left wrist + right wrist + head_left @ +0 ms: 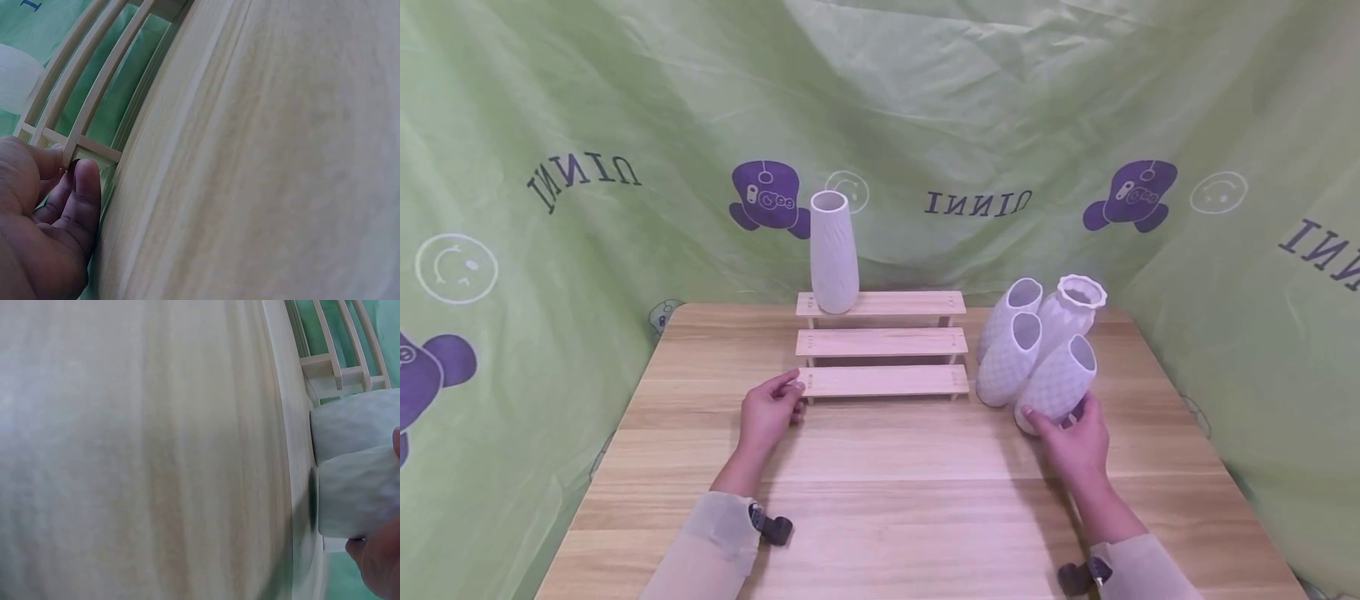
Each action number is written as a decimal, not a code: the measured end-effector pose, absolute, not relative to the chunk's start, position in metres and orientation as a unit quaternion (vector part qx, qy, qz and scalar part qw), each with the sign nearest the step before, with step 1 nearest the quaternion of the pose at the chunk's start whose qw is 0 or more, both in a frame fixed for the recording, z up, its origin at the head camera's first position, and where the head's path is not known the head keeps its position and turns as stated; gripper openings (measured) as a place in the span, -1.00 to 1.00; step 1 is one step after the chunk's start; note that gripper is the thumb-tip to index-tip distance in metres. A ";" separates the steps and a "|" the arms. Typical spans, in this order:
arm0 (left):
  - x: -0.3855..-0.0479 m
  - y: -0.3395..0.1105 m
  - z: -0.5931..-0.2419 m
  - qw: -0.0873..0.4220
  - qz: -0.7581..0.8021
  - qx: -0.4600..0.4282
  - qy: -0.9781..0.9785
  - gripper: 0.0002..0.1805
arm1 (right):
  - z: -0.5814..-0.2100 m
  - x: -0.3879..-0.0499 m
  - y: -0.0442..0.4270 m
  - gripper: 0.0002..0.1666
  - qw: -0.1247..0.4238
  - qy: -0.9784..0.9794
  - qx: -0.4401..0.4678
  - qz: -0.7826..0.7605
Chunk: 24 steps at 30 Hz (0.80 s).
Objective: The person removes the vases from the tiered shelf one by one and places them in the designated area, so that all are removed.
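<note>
A three-tier wooden stand (883,381) stands on the table, its steps rising toward the back. My left hand (769,410) pinches the left end of its lowest step between thumb and fingers, as the left wrist view also shows. On the top step, at the left, a tall white vase (835,258) stands upright. My right hand (1078,437) grips the lower part of a white vase with a slanted mouth (1060,379). Two similar slant-mouthed vases, a front one (1006,367) and a rear one (1000,312), cluster beside it with a white ruffled-rim vase (1067,312).
The wooden table (887,508) extends forward from the stand. Behind and on both sides hangs a green printed cloth (925,100). The grouped vases stand close together, just right of the stand. Small dark devices are strapped at both wrists.
</note>
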<state>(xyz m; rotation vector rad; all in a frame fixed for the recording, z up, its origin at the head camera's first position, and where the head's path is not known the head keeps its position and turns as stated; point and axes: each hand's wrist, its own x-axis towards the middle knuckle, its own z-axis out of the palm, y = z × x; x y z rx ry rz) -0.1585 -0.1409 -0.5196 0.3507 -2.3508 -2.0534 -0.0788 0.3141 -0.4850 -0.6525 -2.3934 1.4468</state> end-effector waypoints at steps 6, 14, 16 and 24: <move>-0.159 -0.141 -0.519 0.003 -0.655 0.111 -0.747 -0.62 | -0.483 -0.086 0.317 0.29 0.122 -0.826 -0.228 0.502; -0.159 -0.141 -0.519 0.004 -0.655 0.109 -0.747 -0.61 | -0.480 -0.093 0.322 0.30 0.113 -0.827 -0.226 0.503; -0.159 -0.141 -0.519 0.006 -0.656 0.106 -0.747 -0.61 | -0.480 -0.096 0.323 0.30 0.115 -0.828 -0.224 0.501; -0.159 -0.142 -0.521 0.005 -0.656 0.107 -0.747 -0.60 | -0.481 -0.106 0.327 0.29 0.120 -0.828 -0.226 0.499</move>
